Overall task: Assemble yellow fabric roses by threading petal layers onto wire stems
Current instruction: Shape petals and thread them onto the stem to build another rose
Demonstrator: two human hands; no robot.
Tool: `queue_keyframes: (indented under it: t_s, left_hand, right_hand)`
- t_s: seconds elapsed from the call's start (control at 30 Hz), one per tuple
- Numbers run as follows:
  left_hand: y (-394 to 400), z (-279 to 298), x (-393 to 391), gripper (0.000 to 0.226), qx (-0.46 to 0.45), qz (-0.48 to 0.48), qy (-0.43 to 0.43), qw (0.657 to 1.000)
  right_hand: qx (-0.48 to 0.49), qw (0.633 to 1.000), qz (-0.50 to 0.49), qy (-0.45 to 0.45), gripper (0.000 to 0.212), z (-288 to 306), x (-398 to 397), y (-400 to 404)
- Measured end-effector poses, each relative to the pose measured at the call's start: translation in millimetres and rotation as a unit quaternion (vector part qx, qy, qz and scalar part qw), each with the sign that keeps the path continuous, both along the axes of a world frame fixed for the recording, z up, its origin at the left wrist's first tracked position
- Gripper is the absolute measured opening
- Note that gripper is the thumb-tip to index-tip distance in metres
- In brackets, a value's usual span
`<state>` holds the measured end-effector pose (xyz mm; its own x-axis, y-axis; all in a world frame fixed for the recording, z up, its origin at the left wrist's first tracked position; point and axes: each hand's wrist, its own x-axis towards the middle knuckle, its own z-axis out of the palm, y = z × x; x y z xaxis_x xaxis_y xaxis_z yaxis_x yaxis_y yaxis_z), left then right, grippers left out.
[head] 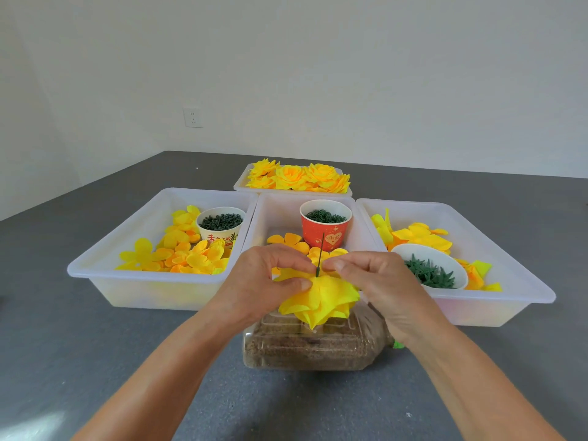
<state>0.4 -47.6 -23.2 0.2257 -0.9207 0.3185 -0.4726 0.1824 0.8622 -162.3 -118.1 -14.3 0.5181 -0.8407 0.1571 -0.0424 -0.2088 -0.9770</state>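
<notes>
Your left hand (pixel 270 281) and right hand (pixel 375 281) both pinch the yellow rose (pixel 318 297) at its centre, where the green wire stem (pixel 320 254) pokes up through the petals, right above a clear bottle of grain (pixel 305 348) on the worktop (pixel 95 361). Several layers look threaded already; more probably remain. Finished roses (pixel 299 178) fill the far tray. Loose petals (pixel 178 253) wait in the left tray, and the red cup (pixel 324 226) stands close behind the stem.
</notes>
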Motion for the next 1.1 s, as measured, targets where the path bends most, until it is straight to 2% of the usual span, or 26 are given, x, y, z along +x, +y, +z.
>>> queue_keyframes:
  t_s: [0.2, 0.3, 0.4, 0.53, 0.67, 0.83, 1.0, 1.1]
  left_hand:
    - [-1.3, -2.5, -1.5, 0.031, -0.01, 0.002, -0.013, 1.0]
    - [-2.6, -4.7, -3.6, 0.007, -0.013, 0.003, 0.001, 1.0]
    - [-4.8, -7.5, -4.7, 0.018, -0.015, 0.017, 0.02, 1.0]
    - [-7.8, -11.5, -6.0, 0.002, -0.026, 0.015, 0.05, 0.998]
    - [-10.3, -19.8, -5.9, 0.006, -0.072, 0.025, 0.024, 0.997]
    - [-12.5, -31.6, -4.7, 0.007, -0.142, 0.022, -0.012, 0.99]
    - [-13.0, -31.8, -4.1, 0.006, -0.131, 0.019, -0.006, 0.991]
    - [-11.5, -27.3, -5.6, 0.008, -0.106, 0.028, 0.013, 0.994]
  right_hand:
    - [-0.017, 1.0, 0.005, 0.015, 0.02, 5.8, -8.5, -4.1]
    - [-0.072, 0.996, 0.002, 0.046, 0.018, 1.3, -3.7, -2.8]
    - [-0.121, 0.99, -0.018, 0.072, 0.021, -4.6, 2.6, -2.3]
    - [-0.14, 0.987, -0.031, 0.076, 0.024, -12.2, 4.6, -4.0]
    - [-0.164, 0.984, -0.025, 0.07, 0.015, -16.9, 4.1, -4.9]
    - [-0.202, 0.978, -0.041, 0.039, 0.031, -25.5, 4.6, -2.1]
    - [-0.211, 0.974, -0.06, 0.05, 0.029, -27.8, 6.7, -0.6]
    - [-0.203, 0.976, -0.057, 0.058, 0.017, -27.0, 5.7, 0.1]
